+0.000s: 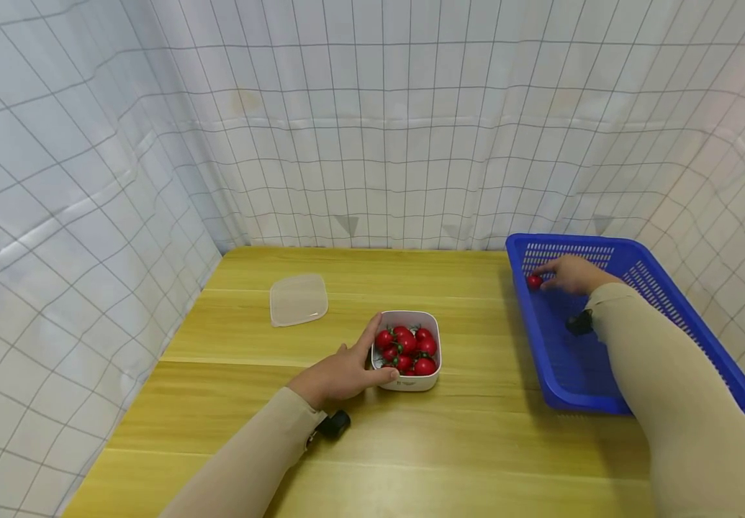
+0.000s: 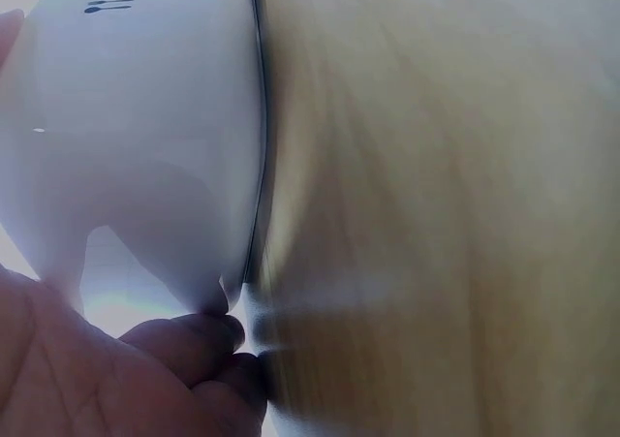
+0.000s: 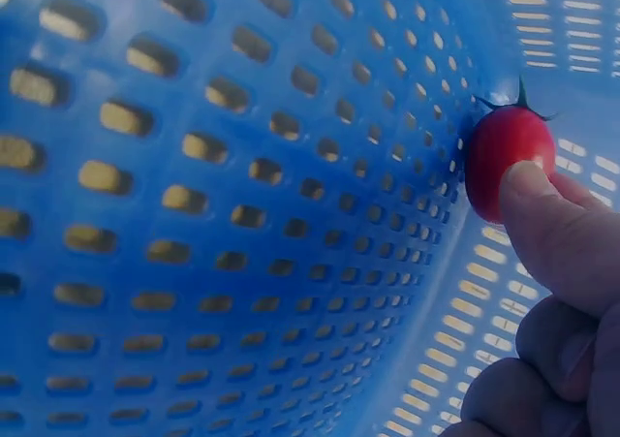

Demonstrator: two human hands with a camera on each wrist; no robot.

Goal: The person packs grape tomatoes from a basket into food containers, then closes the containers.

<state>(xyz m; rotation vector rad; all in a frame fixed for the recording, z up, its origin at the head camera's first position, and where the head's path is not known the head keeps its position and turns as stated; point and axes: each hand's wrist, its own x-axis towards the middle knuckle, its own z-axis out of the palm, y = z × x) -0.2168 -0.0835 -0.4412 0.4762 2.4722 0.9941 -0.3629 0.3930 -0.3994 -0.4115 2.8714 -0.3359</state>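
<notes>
My right hand [image 1: 573, 275] reaches into the blue plastic basket [image 1: 543, 360] and pinches a cherry tomato [image 1: 534, 282] near its far left corner. In the right wrist view, thumb and finger grip that red tomato [image 3: 504, 161], its green calyx pointing up, close by the slotted wall. A square white container [image 1: 411, 385] holds several cherry tomatoes [image 1: 404, 344] with green stems. Around its left side my left hand [image 1: 345, 373] grips it, thumb along the front and fingers along the far left side. The left wrist view shows the container's smooth wall [image 2: 145, 137] with small printing, above curled fingers.
A translucent lid [image 1: 298, 299] lies flat on the wooden table [image 1: 229, 374], left of and behind the container. White grid-patterned curtains [image 1: 372, 144] enclose the table at the back and sides. The basket stands at the right end of the table.
</notes>
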